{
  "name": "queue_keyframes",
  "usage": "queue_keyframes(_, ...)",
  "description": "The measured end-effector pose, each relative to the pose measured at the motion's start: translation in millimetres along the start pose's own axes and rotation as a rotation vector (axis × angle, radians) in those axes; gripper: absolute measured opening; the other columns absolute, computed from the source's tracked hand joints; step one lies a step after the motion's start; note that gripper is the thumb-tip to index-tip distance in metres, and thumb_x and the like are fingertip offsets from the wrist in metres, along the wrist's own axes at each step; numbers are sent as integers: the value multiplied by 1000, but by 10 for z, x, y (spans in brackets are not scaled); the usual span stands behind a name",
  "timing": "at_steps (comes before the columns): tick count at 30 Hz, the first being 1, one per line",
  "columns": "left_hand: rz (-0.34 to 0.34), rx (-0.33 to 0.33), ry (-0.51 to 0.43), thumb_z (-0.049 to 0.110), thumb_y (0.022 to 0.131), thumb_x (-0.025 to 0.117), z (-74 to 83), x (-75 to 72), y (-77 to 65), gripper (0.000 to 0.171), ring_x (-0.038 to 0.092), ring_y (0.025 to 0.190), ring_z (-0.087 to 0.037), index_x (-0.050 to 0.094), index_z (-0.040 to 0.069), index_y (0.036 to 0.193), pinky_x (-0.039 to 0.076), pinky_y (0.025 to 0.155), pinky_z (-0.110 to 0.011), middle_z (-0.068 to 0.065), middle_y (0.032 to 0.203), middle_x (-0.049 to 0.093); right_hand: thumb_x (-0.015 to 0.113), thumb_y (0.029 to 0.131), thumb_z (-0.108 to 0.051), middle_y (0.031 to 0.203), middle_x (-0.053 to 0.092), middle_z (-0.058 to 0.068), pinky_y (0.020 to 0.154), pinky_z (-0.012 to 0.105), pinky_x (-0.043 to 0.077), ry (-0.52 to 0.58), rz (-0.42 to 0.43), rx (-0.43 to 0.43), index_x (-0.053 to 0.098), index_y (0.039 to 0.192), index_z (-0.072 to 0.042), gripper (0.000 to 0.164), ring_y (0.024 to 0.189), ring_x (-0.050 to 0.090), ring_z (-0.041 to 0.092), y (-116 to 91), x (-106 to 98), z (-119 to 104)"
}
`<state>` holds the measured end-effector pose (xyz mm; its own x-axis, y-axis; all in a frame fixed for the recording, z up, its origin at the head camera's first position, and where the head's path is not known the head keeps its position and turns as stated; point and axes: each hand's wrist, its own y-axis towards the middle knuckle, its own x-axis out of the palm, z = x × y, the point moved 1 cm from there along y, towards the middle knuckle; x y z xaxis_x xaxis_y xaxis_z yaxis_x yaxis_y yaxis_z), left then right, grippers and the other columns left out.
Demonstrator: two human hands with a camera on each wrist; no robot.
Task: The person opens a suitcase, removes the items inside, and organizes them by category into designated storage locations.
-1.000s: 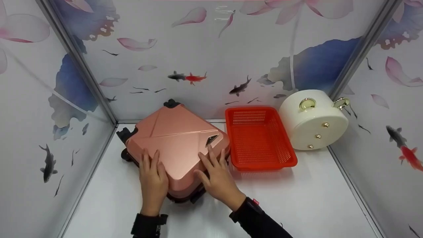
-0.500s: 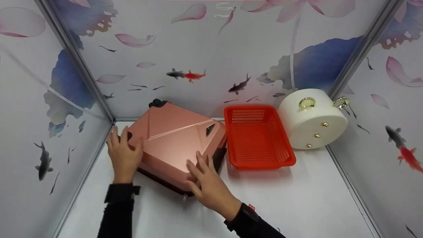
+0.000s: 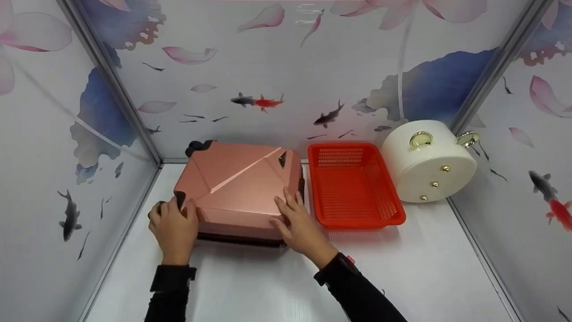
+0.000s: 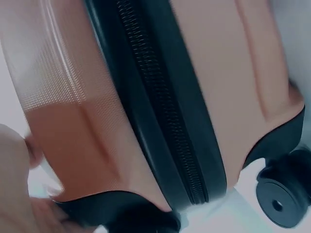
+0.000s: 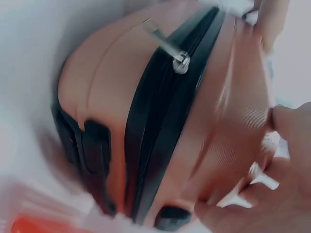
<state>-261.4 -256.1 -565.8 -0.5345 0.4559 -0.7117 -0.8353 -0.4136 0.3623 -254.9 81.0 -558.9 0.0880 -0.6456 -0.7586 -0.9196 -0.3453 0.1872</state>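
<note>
rose-pink hard-shell suitcase (image 3: 241,179), lying ahead, long axis crosswise; left hand (image 3: 174,230) at its wheeled end, grip unclear; right hand (image 3: 304,230) touching the opposite end, fingers loosely spread.

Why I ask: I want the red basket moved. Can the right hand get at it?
Probably yes: the red basket is beside the right hand, with nothing visible between them, though that hand touches the pink suitcase.

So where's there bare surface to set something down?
Free: the white surface in front of the pink suitcase, between left sleeve and right sleeve; also in front of the red basket and white container. Crowded: the back row, little gap between suitcase, basket and container.
</note>
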Motion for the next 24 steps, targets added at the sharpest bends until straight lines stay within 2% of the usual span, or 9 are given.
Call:
queue_keyframes(3, 26, 17, 42, 47, 115, 52, 44, -19, -208, 66, 36, 154, -55, 55, -6, 154, 24, 123, -77, -33, 148, 61, 61, 111, -53, 187, 18, 4, 132, 70, 26, 36, 3, 17, 41, 172, -25, 71, 172, 18, 45, 83, -58, 94)
queue_keyframes(6, 109, 98, 68, 40, 113, 59, 109, -16, -386, 61, 35, 156, -57, 55, -3, 156, 25, 124, -77, -34, 155, 56, 61, 111, -53, 187, 18, 3, 133, 68, 27, 59, -9, 19, 39, 173, -26, 71, 171, 23, 43, 123, -87, 140)
queue_keyframes(10, 227, 280, 8, 25, 105, 73, 377, 129, -733, 33, 56, 130, -51, 73, 0, 127, 44, 109, -65, -29, 133, 65, 61, 111, -55, 187, 17, 2, 133, 65, 29, 65, -25, 19, 37, 173, -27, 72, 171, 27, 39, 132, -112, 151)
queue_keyframes(11, 210, 331, -22, 23, 103, 76, 478, 205, -841, 25, 61, 119, -46, 76, 2, 116, 49, 102, -59, -25, 122, 69, 61, 111, -55, 187, 17, 2, 133, 65, 30, 63, -22, 17, 38, 173, -26, 72, 171, 28, 39, 132, -125, 157)
queue_keyframes(13, 102, 409, -71, 23, 101, 79, 688, 386, -1051, 16, 65, 96, -31, 77, 8, 98, 54, 86, -46, -11, 100, 72, 63, 111, -53, 186, 20, 4, 132, 64, 31, 67, -4, 2, 40, 172, -25, 71, 169, 31, 39, 137, -151, 164)
queue_keyframes(16, -148, 461, -74, 32, 101, 80, 934, 691, -1292, 22, 63, 73, -13, 77, 17, 86, 52, 66, -33, 5, 79, 70, 64, 111, -49, 185, 23, 8, 131, 63, 34, 69, 21, -22, 44, 170, -21, 69, 167, 35, 40, 141, -171, 179)
queue_keyframes(18, -257, 464, -21, 41, 101, 80, 1044, 865, -1389, 33, 57, 62, -7, 73, 21, 75, 49, 57, -30, 10, 68, 64, 66, 110, -47, 184, 24, 11, 131, 63, 36, 77, 27, -36, 45, 170, -19, 69, 166, 38, 41, 139, -170, 183)
queue_keyframes(20, -286, 464, 36, 47, 98, 82, 1114, 1008, -1446, 46, 52, 54, -7, 64, 23, 64, 46, 51, -32, 11, 59, 57, 66, 110, -47, 184, 25, 12, 130, 62, 37, 79, 26, -46, 45, 170, -19, 69, 164, 40, 41, 134, -152, 188)
queue_keyframes(24, -187, 474, 113, 45, 93, 86, 1215, 1176, -1508, 56, 60, 48, -19, 54, 23, 54, 48, 46, -40, 3, 53, 60, 68, 109, -47, 183, 27, 12, 129, 61, 39, 89, 41, -61, 46, 169, -19, 70, 162, 43, 41, 134, -124, 173)
